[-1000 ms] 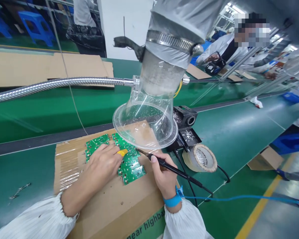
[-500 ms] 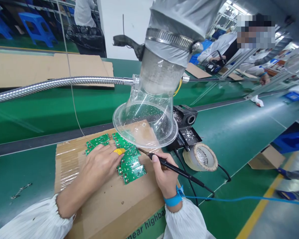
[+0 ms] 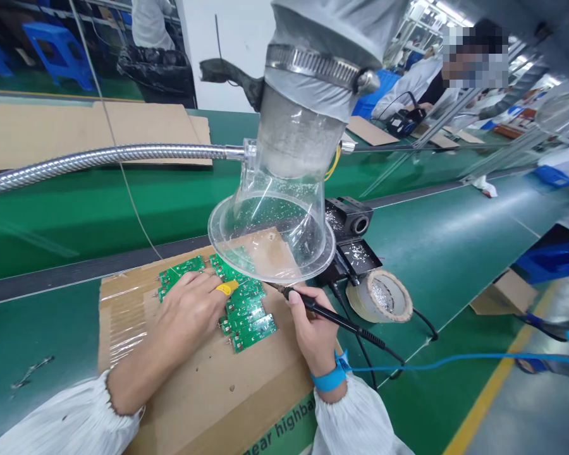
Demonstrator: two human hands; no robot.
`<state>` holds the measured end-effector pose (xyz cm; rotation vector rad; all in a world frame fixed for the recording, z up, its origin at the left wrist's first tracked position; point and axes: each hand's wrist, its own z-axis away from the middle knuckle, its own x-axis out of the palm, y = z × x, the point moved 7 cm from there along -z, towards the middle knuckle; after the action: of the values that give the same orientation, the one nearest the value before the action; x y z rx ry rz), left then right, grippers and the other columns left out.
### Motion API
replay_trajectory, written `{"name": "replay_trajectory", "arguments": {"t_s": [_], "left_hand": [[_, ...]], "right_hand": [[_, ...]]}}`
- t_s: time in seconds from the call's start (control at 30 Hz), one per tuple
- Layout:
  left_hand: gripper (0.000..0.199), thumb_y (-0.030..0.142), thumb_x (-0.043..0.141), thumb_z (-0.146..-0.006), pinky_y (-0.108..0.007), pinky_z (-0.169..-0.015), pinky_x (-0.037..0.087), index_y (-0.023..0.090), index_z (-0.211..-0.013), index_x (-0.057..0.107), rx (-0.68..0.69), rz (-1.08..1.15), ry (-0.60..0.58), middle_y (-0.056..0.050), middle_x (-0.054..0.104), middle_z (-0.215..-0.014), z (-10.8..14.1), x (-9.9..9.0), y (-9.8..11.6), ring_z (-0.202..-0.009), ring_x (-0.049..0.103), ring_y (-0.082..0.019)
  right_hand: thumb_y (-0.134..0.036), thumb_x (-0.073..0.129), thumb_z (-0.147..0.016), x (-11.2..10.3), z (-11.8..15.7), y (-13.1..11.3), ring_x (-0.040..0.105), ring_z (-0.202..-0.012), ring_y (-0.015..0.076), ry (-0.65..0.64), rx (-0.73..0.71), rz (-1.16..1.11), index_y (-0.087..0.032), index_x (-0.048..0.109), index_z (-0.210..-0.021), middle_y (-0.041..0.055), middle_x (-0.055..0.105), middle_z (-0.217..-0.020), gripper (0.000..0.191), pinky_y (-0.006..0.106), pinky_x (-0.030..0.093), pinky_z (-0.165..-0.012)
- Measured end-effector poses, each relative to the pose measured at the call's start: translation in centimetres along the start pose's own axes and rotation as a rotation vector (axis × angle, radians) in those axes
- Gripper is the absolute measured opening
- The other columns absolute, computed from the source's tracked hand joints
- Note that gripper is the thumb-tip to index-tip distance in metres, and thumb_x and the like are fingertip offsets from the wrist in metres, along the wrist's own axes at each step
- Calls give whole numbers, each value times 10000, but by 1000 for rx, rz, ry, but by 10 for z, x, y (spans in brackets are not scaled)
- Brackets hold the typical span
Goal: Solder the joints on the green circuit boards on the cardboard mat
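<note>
My right hand (image 3: pixel 313 325) is closed round the black handle of a soldering iron (image 3: pixel 334 318), whose metal tip points left towards the green circuit boards (image 3: pixel 253 332). Those boards lie in overlapping rows on a brown cardboard sheet (image 3: pixel 189 404). My left hand (image 3: pixel 192 306) rests over the boards on the left, its fingers closed; a yellow cover sits on one finger. A thin wire runs down to this hand, and its fingertips are partly hidden. A blue strap circles my right wrist.
A clear fume hood (image 3: pixel 272 237) hangs low over the boards, on a metal flexible arm (image 3: pixel 123 153). Behind my right hand are a black iron stand (image 3: pixel 353 249) and a roll (image 3: pixel 379 297) holding solder bits. A person (image 3: pixel 408 95) sits across the bench.
The view has shifted slightly, so the background and hood appear a little further left. Both hands keep nearly the same pose, and the right still holds the iron.
</note>
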<state>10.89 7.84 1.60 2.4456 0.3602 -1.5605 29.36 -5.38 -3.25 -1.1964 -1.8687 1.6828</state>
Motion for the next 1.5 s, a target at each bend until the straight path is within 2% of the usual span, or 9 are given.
{"name": "replay_trajectory", "arguments": {"t_s": [0.3,0.67,0.9,1.2,1.33,1.5], "left_hand": [[339,99,466,-987,-357,-739,344,190,-692,605,-12,29,-29,-17,571,-710,-3,4,1,-726,532,-187],[372,109,466,-992,-348,-725,359,192,-649,583,-5,-7,-25,-25,618,-724,-8,5,1,-750,568,-186],[357,122,454,-1007,-358,-736,356,198,-705,627,-32,25,-42,-28,655,-772,-8,7,-1,-791,588,-189],[331,99,476,-976,-365,-710,336,200,-700,628,-62,-3,-73,-28,626,-741,-9,12,-2,-738,555,-192],[385,101,449,-983,-369,-703,339,204,-638,586,-68,-33,-74,-25,597,-693,-13,16,-1,-697,539,-190],[384,233,449,-1047,-373,-751,390,208,-696,602,-79,-87,38,-4,634,-668,-12,-2,-14,-655,567,-181]], "right_hand": [[-419,684,-937,2,-2,-2,748,-795,225,-15,-4,24,-234,722,-973,47,766,-862,192,361,594,-747],[-417,708,-931,3,1,7,755,-839,226,-34,18,0,-242,725,-1028,55,766,-941,200,363,604,-771],[-402,707,-931,2,0,3,744,-828,214,-30,3,12,-248,734,-1025,48,763,-935,182,346,603,-752],[-422,710,-926,4,-2,-1,738,-849,224,-37,-11,18,-243,744,-1038,63,771,-959,213,366,611,-787],[-429,712,-922,6,-2,-1,737,-844,220,-45,-3,21,-242,741,-1024,59,771,-947,215,366,611,-794],[-453,701,-921,0,-5,-6,741,-862,232,-9,35,-13,-232,709,-1045,65,768,-953,253,382,615,-792]]}}
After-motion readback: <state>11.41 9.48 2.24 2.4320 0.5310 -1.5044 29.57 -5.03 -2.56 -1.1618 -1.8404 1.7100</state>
